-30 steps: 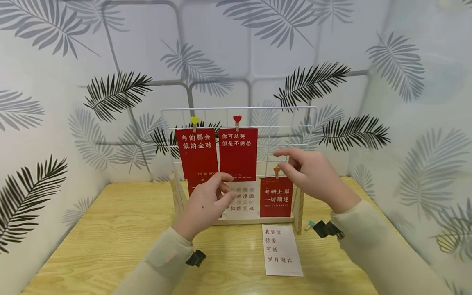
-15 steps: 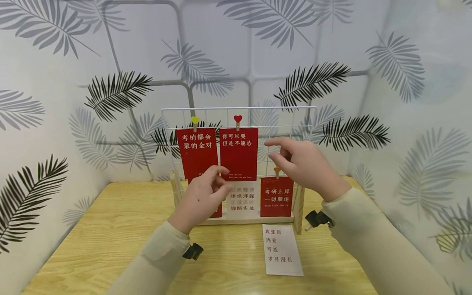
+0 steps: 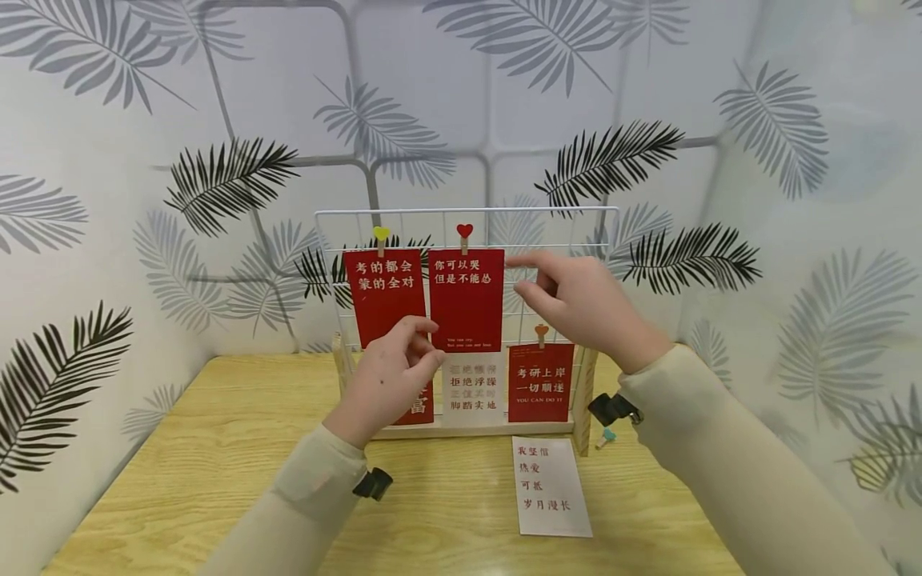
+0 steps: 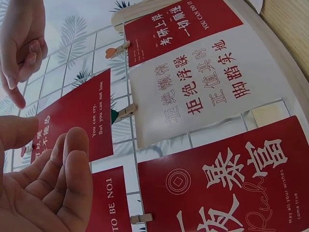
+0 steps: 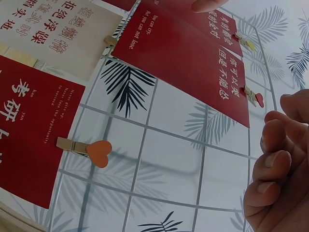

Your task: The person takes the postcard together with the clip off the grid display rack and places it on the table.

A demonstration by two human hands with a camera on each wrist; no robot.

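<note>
I have the left hand [image 3: 389,376] and right hand [image 3: 579,300] empty, fingers loosely bent, thumbs apart, near the red card [image 3: 468,308] hanging from the red heart clip [image 3: 464,233] on the rack [image 3: 468,431], far on the tabletop [image 3: 216,456].

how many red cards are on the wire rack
4: upper-left card, upper-middle card, lower-left card (partly behind the left hand in the head view) and lower-right card.
</note>
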